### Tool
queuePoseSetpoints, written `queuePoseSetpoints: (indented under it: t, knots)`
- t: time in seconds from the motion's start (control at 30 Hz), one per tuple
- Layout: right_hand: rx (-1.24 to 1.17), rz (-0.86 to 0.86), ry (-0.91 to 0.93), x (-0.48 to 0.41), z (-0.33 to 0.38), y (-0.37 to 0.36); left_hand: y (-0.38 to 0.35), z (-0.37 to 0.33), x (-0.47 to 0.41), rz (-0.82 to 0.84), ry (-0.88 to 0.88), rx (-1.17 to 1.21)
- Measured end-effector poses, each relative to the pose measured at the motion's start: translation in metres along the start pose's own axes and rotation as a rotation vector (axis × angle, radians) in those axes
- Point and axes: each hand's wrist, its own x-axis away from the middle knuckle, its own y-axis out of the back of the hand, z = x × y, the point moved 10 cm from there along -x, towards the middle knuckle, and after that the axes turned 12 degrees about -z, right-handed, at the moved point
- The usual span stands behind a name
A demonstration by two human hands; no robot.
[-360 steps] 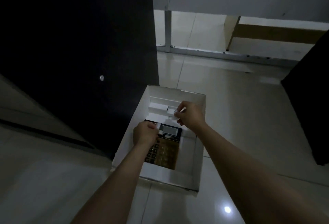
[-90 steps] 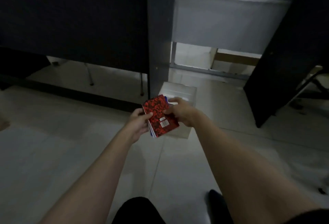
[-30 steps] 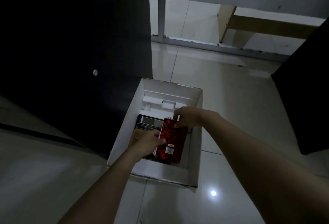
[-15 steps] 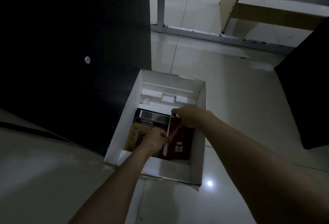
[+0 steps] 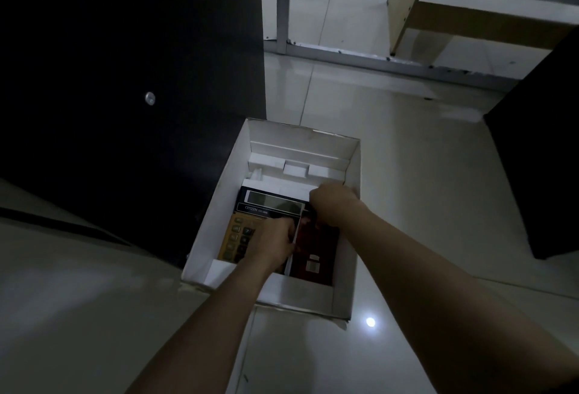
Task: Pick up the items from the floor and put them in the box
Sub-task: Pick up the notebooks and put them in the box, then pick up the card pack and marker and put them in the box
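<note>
An open white box (image 5: 355, 199) stands on the tiled floor. Inside it lies a calculator (image 5: 250, 218) with a dark display and yellow keypad, on the left. A red notebook (image 5: 316, 255) with a white barcode label stands tilted against the box's right side. My left hand (image 5: 272, 243) grips the notebook's left edge, over the calculator keys. My right hand (image 5: 333, 205) holds the notebook's top edge. White inserts (image 5: 294, 168) lie at the far end of the box.
A tall black cabinet (image 5: 125, 80) with a small round knob rises just left of the box. Another dark panel (image 5: 545, 180) stands at the right. A metal frame (image 5: 376, 58) and wooden leg (image 5: 404, 17) lie further back. A light reflects on the floor.
The red notebook has sunk lower into the box's right side, both hands going down with it. Three seconds ago I held it in the air.
</note>
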Motion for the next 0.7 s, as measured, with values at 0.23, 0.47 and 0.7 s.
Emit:
queuePoseSetpoints:
  t: [0.23, 0.47, 0.7]
  knots:
    - [-0.054, -0.277, -0.026, 0.024, -0.004, 0.047, 0.042, 0.002, 0.011, -0.162, 0.144, 0.196]
    - [-0.332, -0.546, -0.105, 0.136, 0.028, 0.121, 0.157, -0.038, 0.104, -0.435, 0.150, 0.408]
    - [-0.529, -0.585, 0.061, 0.230, 0.167, 0.181, 0.256, 0.022, 0.274, -0.668, 0.252, 0.385]
